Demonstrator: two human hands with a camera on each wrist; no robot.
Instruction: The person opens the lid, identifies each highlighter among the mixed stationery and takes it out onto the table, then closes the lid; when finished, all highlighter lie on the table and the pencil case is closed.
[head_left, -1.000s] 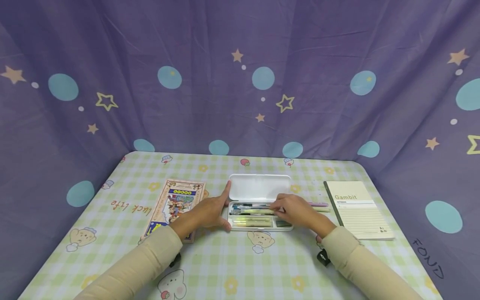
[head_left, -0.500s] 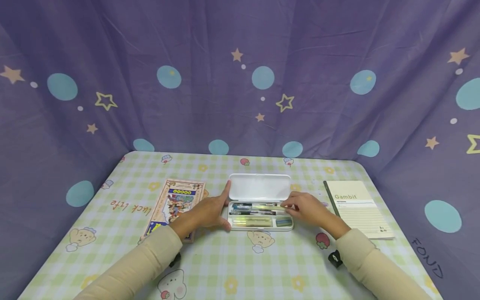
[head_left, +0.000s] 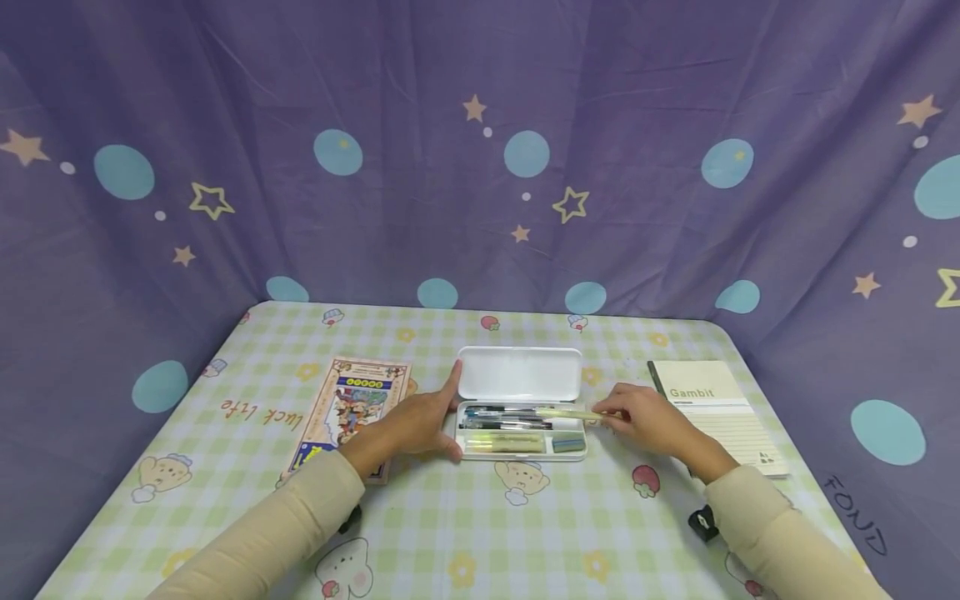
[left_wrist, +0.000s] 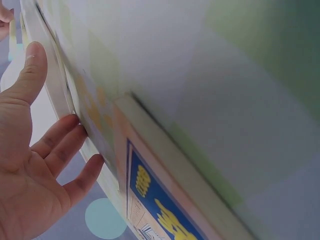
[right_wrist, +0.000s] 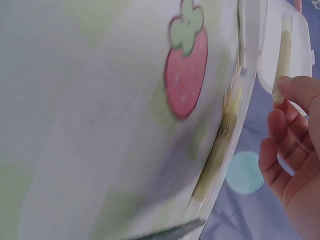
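A white pencil case (head_left: 519,374) lies with its lid up, holding several pens (head_left: 504,424), a yellow bundle in the front compartment (head_left: 506,442) and a small grey-green block (head_left: 567,446). My left hand (head_left: 416,423) rests against the case's left end, thumb and fingers spread; the left wrist view shows those fingers nearly straight. Between thumb and fingertips, my right hand (head_left: 648,417) pinches the end of a pale yellow pen (right_wrist: 283,60). This pen reaches from over the case out past its right edge.
Under my right hand another yellow pen (right_wrist: 215,155) lies on the checked tablecloth. A colourful booklet (head_left: 360,400) lies left of the case, partly behind my left forearm. To the right is a cream notebook (head_left: 716,408) with a dark spine. A purple curtain (head_left: 480,67) hangs behind.
My right hand has moved right, from over the case to beyond its right edge, drawing the yellow pen along. The left hand stays at the case's left end.
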